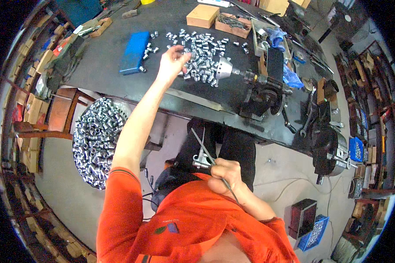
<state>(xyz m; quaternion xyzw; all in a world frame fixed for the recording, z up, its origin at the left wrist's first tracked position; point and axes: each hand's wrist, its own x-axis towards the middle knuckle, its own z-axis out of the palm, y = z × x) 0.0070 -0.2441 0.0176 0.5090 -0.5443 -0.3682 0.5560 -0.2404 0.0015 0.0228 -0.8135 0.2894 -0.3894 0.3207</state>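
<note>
My left hand (173, 65) reaches over the workbench with its fingers apart and slightly curled. It is at the left edge of a spread of small shiny metal fittings (202, 48); I see nothing held in it. My right hand (226, 175) is closed in front of my body, around a long, thin, dark grey file-like rod (202, 141) that slants up to the left. Just beyond its fingers is a silver metal piece (201, 161) with a thin prong; its kind is unclear. A blue flat block (134, 52) lies left of my left hand.
A bench machine with a silver chuck (224, 69) stands right of the fittings. Left of my arm is a round container heaped with metal fittings (96, 144), near a wooden chair (61, 111). Wooden boxes (202, 15) sit at the back. Blue bins (314, 232) are at lower right.
</note>
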